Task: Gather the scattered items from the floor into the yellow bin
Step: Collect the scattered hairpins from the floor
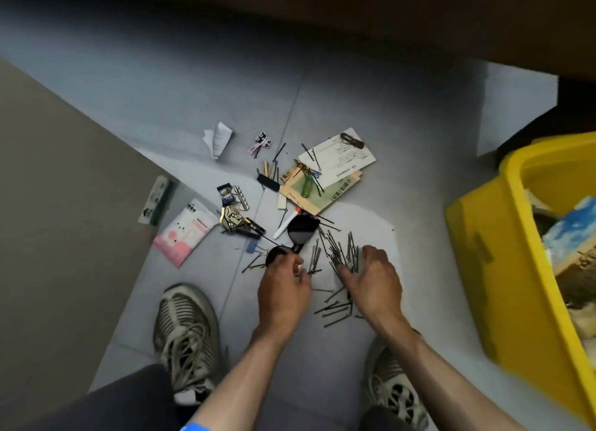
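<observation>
Several black hairpins [338, 250] lie heaped on a white sheet [371, 230] on the grey floor. My right hand [371, 279] rests palm down on that heap, fingers curled into the pins. My left hand [283, 288] is beside it, its fingertips at a small black hand mirror [300, 232]; whether they pinch something is hidden. The yellow bin [503, 253] stands at the right, holding several items. More scattered things lie beyond: cards and papers [335, 166], a green bottle [308, 185], a pink packet [183, 233], a white marker [285, 224].
My two shoes [187, 337] stand at the bottom of the view, either side of my arms. A beige wall or cabinet side [64, 204] fills the left. Crumpled paper [217, 138] and a small charm [261, 142] lie farther out. Dark furniture runs along the top.
</observation>
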The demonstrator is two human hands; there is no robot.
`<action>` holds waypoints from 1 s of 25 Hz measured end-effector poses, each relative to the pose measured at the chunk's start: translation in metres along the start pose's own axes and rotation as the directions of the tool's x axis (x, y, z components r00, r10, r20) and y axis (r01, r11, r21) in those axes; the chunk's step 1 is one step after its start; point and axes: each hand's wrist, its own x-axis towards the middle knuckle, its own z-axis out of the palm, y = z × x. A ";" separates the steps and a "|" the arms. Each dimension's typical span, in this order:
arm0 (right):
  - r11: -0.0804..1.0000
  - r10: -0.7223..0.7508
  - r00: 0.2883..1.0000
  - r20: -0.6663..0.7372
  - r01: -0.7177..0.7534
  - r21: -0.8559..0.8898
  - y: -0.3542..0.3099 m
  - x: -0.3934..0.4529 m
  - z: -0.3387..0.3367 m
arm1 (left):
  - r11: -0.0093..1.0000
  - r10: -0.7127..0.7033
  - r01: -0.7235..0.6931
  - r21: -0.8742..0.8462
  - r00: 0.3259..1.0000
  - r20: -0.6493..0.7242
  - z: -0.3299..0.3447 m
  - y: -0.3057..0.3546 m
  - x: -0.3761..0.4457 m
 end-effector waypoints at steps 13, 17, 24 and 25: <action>0.943 -0.228 0.974 -0.007 0.219 -0.249 -0.020 0.013 0.035 | 0.999 0.008 -0.011 0.040 0.997 0.075 0.028 0.006 0.002; 0.912 -0.242 0.967 0.082 0.256 -0.321 -0.029 0.018 0.028 | 0.984 -0.060 0.067 -0.163 0.997 0.044 0.026 0.011 -0.004; 0.701 0.175 0.937 0.301 -0.333 0.631 -0.031 0.028 -0.017 | 0.203 -0.402 0.540 -0.817 0.806 0.433 0.020 0.046 0.021; 0.648 0.135 0.935 0.328 -0.333 0.685 -0.034 0.022 -0.023 | 0.104 -0.332 0.595 -0.797 0.776 0.536 0.017 0.049 0.024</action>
